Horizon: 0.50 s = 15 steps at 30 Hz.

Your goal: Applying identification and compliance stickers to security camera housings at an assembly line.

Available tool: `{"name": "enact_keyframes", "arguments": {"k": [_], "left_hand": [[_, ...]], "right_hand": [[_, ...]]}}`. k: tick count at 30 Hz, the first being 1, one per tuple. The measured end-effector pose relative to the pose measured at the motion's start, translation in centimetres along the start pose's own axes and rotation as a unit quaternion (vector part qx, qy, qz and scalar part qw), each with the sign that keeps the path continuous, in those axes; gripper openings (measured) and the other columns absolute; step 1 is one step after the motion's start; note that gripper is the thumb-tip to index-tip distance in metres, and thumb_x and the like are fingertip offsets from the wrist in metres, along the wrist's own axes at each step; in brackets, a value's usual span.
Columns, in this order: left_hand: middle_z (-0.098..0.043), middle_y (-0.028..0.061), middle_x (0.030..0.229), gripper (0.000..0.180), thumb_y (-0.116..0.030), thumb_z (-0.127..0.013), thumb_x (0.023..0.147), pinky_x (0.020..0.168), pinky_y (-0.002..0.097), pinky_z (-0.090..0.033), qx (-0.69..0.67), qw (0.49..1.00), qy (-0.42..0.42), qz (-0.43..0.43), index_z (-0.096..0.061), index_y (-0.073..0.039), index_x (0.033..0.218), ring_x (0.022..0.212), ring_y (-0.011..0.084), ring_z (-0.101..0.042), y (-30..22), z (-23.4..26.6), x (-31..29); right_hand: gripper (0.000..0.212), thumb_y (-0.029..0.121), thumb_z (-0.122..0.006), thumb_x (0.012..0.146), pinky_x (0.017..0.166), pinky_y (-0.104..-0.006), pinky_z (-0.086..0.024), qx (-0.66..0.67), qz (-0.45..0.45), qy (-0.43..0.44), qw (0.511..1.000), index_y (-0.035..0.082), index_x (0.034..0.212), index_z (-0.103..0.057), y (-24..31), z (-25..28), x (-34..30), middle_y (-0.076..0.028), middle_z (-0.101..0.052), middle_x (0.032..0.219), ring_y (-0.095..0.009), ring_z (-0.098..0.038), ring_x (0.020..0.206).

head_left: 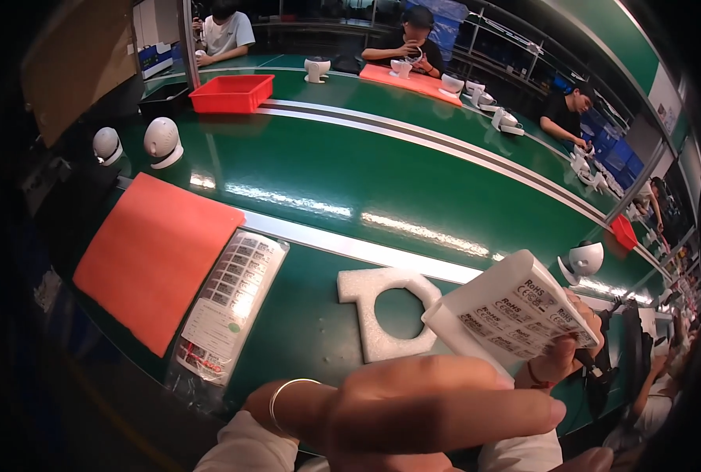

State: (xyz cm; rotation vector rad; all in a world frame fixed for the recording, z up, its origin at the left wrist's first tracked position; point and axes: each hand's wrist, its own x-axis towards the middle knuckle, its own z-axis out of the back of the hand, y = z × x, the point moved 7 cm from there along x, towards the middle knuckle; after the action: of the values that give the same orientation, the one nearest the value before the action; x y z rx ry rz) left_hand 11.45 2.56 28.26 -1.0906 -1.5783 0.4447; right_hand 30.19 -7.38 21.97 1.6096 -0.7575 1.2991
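Note:
My right hand [561, 355] grips a bent sheet of white labels [515, 311] with rows of dark print, its fingers and thumb closed on the sheet's right side. Close in the foreground, my left hand [437, 405] points to the right with its fingers stretched out; a ring-like band circles its wrist. I see nothing in that hand, though its underside is hidden. Just beyond it lies a white foam piece [374, 326] with a round opening, partly covered by the labels. Left of the foam, a plastic-wrapped stack of label sheets [228, 303] lies on the table.
An orange mat [158, 259] lies on the green table [311, 177] at left. White rounded devices [162, 141] stand beyond it, near a red bin [232, 94]. Another white device [585, 259] is at right, with black cables [598, 381] nearby. Several people work across the table.

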Motion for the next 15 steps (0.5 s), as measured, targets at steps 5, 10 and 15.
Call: {"name": "enact_keyframes", "arguments": {"k": [5, 10, 15], "left_hand": [[-0.059, 0.0008, 0.080, 0.039, 0.009, -0.082, 0.054, 0.062, 0.0255, -0.050, 0.083, 0.994, -0.013, 0.074, -0.055, -0.016, 0.066, 0.066, 0.0140, -0.055, 0.0, 1.7, 1.0], [-0.059, 0.0001, 0.079, 0.038, 0.008, -0.081, 0.055, 0.063, 0.0258, -0.051, 0.060, 0.996, 0.019, 0.063, -0.055, -0.016, 0.066, 0.066, 0.0134, -0.055, 0.3, 1.9, -0.1], [-0.060, -0.0006, 0.079, 0.036, 0.007, -0.080, 0.057, 0.063, 0.0261, -0.051, 0.048, 0.997, 0.049, 0.043, -0.055, -0.017, 0.066, 0.065, 0.0129, -0.056, 0.7, 2.9, 5.4]], "right_hand": [[0.046, 0.036, -0.070, 0.080, 0.045, -0.0286, -0.035, 0.000, 0.027, 0.047, 0.999, -0.002, 0.065, -0.050, -0.2, -1.9, -0.7, -0.004, -0.041, 0.052, -0.016, -0.039, 0.043], [0.038, 0.032, -0.072, 0.078, 0.045, -0.0284, -0.036, -0.013, 0.036, 0.120, 0.992, 0.000, 0.066, -0.055, -0.9, -1.9, -0.6, -0.003, -0.043, 0.052, -0.016, -0.040, 0.042], [0.037, 0.032, -0.074, 0.075, 0.045, -0.0280, -0.036, -0.016, 0.014, 0.146, 0.989, 0.001, 0.066, -0.057, -0.9, -2.5, -0.8, -0.002, -0.042, 0.051, -0.016, -0.040, 0.043]]}}
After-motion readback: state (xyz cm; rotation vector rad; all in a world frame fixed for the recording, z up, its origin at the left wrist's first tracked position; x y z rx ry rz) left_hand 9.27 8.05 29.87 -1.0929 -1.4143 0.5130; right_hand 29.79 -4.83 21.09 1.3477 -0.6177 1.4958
